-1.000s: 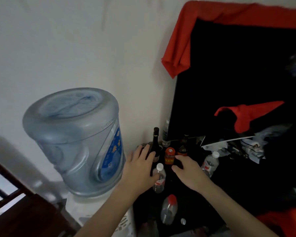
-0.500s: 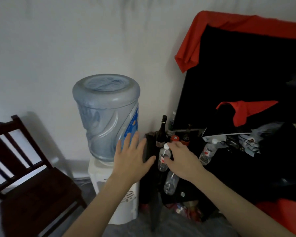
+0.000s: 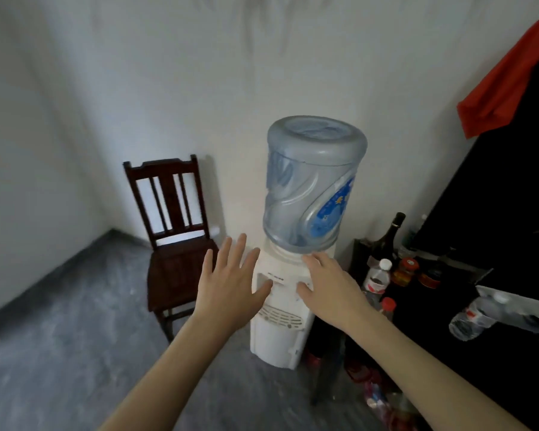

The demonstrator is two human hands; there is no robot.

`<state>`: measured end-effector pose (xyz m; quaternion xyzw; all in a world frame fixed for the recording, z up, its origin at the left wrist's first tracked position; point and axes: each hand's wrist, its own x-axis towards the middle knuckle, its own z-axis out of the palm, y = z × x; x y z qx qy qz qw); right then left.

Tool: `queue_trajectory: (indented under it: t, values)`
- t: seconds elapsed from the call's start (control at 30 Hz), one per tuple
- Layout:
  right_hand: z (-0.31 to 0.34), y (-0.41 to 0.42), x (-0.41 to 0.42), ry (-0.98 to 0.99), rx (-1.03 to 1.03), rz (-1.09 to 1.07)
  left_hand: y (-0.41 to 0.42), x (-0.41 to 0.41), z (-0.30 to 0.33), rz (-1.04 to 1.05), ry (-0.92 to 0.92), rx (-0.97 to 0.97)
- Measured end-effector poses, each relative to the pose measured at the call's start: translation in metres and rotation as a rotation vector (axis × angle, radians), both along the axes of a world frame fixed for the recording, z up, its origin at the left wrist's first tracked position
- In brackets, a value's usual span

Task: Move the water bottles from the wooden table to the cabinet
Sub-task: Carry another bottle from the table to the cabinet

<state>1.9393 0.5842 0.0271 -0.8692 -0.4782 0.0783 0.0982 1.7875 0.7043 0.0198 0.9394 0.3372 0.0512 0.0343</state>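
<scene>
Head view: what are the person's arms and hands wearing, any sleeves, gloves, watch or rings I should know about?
Nothing worn that shows. The left hand and right hand are bare, with no gloves, rings or watch in view. Both forearms are uncovered right down to the picture's lower edge, so no sleeves appear. No markings or straps are visible.

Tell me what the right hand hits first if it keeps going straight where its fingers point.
Probably the white water dispenser: the right hand is open, fingers aimed up-left at its top by the blue water jug's neck. Depth is unclear.

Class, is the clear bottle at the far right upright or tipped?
Tipped: the bottle lies on its side, white cap up right.
</scene>
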Motion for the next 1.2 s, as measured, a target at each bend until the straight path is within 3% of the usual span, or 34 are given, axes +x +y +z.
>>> queue_trajectory:
  t: [0.33, 0.73, 1.2]
  values:
    - [-0.007, 0.076, -0.169, -0.014, 0.015, 0.477, -0.013, -0.21, 0.003, 0.514, 0.069, -0.027]
    - [0.009, 0.128, -0.449, -0.064, 0.031, 1.005, -0.051, -0.496, 0.023, 1.084, -0.002, -0.017]
    - [0.013, 0.064, -0.767, -0.112, 0.094, 1.594, -0.208, -0.742, 0.021, 1.676, 0.015, -0.054]
